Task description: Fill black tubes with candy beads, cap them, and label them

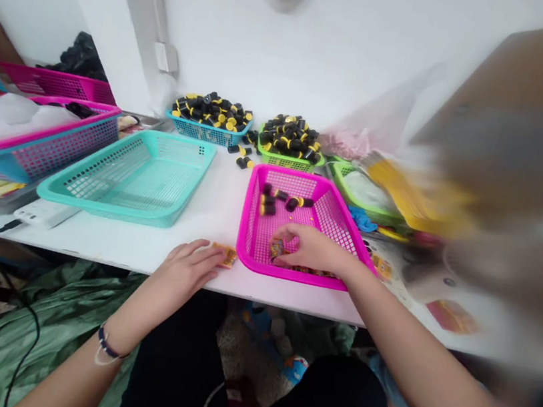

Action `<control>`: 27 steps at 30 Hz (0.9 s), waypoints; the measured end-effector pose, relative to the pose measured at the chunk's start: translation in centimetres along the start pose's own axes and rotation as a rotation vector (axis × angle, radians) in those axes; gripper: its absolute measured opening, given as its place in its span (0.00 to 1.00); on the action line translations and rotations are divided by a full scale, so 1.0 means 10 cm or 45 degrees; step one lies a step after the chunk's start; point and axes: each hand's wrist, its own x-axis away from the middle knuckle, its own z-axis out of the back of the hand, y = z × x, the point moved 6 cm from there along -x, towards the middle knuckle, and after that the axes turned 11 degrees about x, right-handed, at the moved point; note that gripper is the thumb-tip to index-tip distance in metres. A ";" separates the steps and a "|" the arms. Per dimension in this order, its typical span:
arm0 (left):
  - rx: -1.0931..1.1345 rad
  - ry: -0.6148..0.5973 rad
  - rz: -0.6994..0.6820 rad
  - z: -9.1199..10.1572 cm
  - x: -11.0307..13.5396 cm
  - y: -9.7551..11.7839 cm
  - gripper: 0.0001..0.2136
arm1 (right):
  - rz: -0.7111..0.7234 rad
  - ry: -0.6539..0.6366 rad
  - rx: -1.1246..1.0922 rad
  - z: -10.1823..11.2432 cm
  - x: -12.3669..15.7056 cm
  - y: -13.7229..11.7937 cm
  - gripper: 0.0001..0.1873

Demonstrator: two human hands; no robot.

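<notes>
My left hand point(186, 269) lies at the white table's front edge point(144, 249), its fingertips on a small orange printed packet point(224, 255). My right hand point(310, 248) reaches into a magenta plastic basket point(285, 174) and pinches a similar small packet point(277, 248) near the front wall. Several black-and-yellow cylinders point(277, 199) lie further back in that basket. Two more baskets, one blue point(205, 132) and one green point(284, 162), hold heaped cylinders beyond it.
A teal basket point(127, 173) stands left of the magenta one. Stacked pink-and-blue baskets point(58, 140) hold white plastic at the far left. A white power bank point(45, 213) trails a black cable. A blurred brown board point(514, 130) crowds the right side.
</notes>
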 end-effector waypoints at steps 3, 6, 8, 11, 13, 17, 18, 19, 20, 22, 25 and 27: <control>-0.102 -0.053 -0.025 -0.10 0.01 -0.02 0.16 | 0.024 -0.160 0.025 -0.13 -0.09 -0.04 0.20; -0.164 -0.100 -0.057 -0.13 -0.02 0.01 0.16 | 0.019 -0.245 0.047 -0.16 -0.08 -0.07 0.15; -0.188 -0.127 -0.075 -0.12 -0.04 0.04 0.16 | -0.001 -0.297 0.046 -0.14 -0.05 -0.06 0.10; -0.205 -0.159 -0.090 -0.10 -0.06 0.09 0.16 | -0.042 -0.324 0.038 -0.13 -0.03 -0.04 0.10; -0.202 -0.180 -0.091 -0.09 -0.08 0.12 0.16 | -0.059 -0.309 0.046 -0.14 -0.03 -0.03 0.12; -0.160 -0.204 -0.074 -0.06 -0.10 0.15 0.17 | 0.023 -0.389 0.060 -0.21 -0.06 -0.06 0.12; -0.144 -0.203 -0.066 -0.05 -0.11 0.15 0.18 | 0.048 -0.426 0.069 -0.22 -0.07 -0.07 0.12; -0.126 -0.204 -0.059 -0.04 -0.11 0.15 0.18 | 0.069 -0.459 0.079 -0.21 -0.09 -0.07 0.12; -0.107 -0.205 -0.051 -0.03 -0.12 0.15 0.18 | 0.085 -0.489 0.091 -0.19 -0.12 -0.06 0.12; -0.068 -0.211 -0.035 -0.01 -0.14 0.15 0.19 | 0.097 -0.517 0.120 -0.13 -0.23 -0.04 0.13; -0.014 -0.210 -0.011 0.01 -0.19 0.14 0.20 | 0.005 -0.415 0.229 0.00 -0.51 0.05 0.14; 0.016 -0.204 0.004 0.01 -0.22 0.14 0.19 | -0.110 -0.309 0.337 0.04 -0.74 0.11 0.16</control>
